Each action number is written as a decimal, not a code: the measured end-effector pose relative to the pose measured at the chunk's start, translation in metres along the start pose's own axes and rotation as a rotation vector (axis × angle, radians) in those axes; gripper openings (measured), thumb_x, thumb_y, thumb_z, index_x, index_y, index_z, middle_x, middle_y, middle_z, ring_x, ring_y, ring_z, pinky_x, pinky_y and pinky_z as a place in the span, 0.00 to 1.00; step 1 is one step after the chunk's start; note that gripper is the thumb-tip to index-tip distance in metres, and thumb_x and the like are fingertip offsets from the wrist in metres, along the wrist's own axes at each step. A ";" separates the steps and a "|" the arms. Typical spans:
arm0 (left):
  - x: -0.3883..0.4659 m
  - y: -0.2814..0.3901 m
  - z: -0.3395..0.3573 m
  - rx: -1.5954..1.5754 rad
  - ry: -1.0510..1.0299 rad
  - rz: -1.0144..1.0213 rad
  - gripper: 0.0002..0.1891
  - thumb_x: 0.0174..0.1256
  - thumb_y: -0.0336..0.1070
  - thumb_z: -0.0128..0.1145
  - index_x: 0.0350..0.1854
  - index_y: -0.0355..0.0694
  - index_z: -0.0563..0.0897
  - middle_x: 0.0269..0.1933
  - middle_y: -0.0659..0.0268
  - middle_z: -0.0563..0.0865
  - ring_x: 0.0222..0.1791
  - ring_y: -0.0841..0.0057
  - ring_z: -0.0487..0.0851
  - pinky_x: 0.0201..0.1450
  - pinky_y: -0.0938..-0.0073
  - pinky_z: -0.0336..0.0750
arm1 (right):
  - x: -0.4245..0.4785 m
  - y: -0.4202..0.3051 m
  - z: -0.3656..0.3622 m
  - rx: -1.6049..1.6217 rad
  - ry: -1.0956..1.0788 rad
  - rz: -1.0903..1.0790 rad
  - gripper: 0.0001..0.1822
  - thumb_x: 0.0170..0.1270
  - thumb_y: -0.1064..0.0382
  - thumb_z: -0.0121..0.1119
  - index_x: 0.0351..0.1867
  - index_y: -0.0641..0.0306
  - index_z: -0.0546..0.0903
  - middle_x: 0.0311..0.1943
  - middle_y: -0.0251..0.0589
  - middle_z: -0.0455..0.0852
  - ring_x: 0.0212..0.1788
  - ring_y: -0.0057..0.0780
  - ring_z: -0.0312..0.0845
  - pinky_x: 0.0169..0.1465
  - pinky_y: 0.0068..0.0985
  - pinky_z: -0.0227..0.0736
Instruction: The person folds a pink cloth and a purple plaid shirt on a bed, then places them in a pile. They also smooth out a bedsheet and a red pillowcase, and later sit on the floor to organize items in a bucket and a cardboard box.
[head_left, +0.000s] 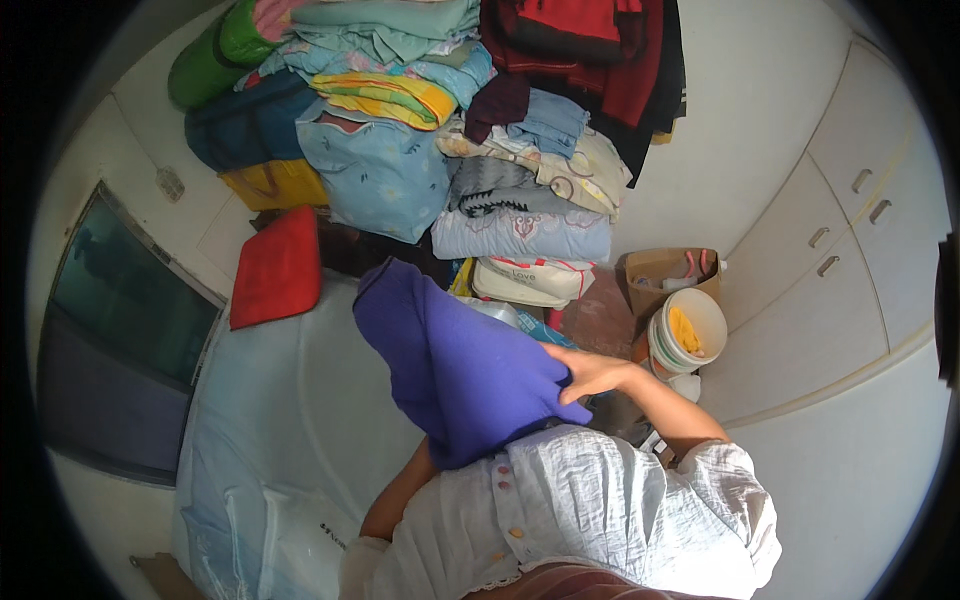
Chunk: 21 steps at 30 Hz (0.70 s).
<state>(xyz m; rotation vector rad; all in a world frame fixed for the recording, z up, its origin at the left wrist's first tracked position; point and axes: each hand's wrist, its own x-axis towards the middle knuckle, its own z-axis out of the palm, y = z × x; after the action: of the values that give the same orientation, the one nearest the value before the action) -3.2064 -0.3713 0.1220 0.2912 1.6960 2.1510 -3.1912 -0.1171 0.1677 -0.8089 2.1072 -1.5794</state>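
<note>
A purple cloth garment (465, 360) is held up in front of my body, its dark-edged end hanging over the pale sheeted surface. My right hand (592, 373) grips its right edge, thumb and fingers pinching the fabric. My left hand is hidden behind the cloth; only the left forearm (405, 487) shows below it, so its grip cannot be seen. Past the cloth lie a red square cushion (277, 270), a light blue floral bag (379, 176) and a stack of folded bedding (523, 236).
Beyond stand a blue bag (251, 124) and a rolled green item (217, 60). Dark and red clothes (577, 75) hang on the wall. A cardboard box (645, 289) and a white bucket (664, 345) stand at right beside white cabinets (810, 300). A window (127, 322) is at left.
</note>
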 end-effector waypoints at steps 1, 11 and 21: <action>0.011 0.002 0.000 0.001 0.003 -0.001 0.22 0.66 0.39 0.43 0.59 0.32 0.66 0.57 0.57 0.72 0.55 0.70 0.71 0.58 0.71 0.65 | 0.011 0.008 0.005 0.057 -0.006 0.068 0.51 0.44 0.51 0.69 0.66 0.66 0.52 0.62 0.46 0.62 0.64 0.33 0.55 0.65 0.27 0.49; 0.169 0.017 0.017 0.151 -0.064 0.009 0.23 0.64 0.39 0.45 0.59 0.32 0.66 0.59 0.56 0.70 0.56 0.68 0.70 0.58 0.70 0.64 | 0.089 0.050 -0.112 0.063 0.313 0.017 0.35 0.41 0.59 0.68 0.54 0.68 0.70 0.49 0.46 0.77 0.53 0.32 0.70 0.57 0.25 0.62; 0.495 0.139 0.087 0.530 -0.161 0.462 0.24 0.63 0.39 0.46 0.59 0.32 0.65 0.60 0.56 0.69 0.57 0.67 0.69 0.58 0.69 0.64 | 0.127 -0.024 -0.453 -0.502 0.478 -0.095 0.31 0.37 0.61 0.64 0.48 0.67 0.72 0.38 0.40 0.79 0.42 0.24 0.72 0.48 0.24 0.67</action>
<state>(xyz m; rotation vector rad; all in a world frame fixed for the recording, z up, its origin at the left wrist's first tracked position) -3.6432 -0.1137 0.2416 1.0616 2.2405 1.8388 -3.5601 0.1282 0.3275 -0.7387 2.9233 -1.4046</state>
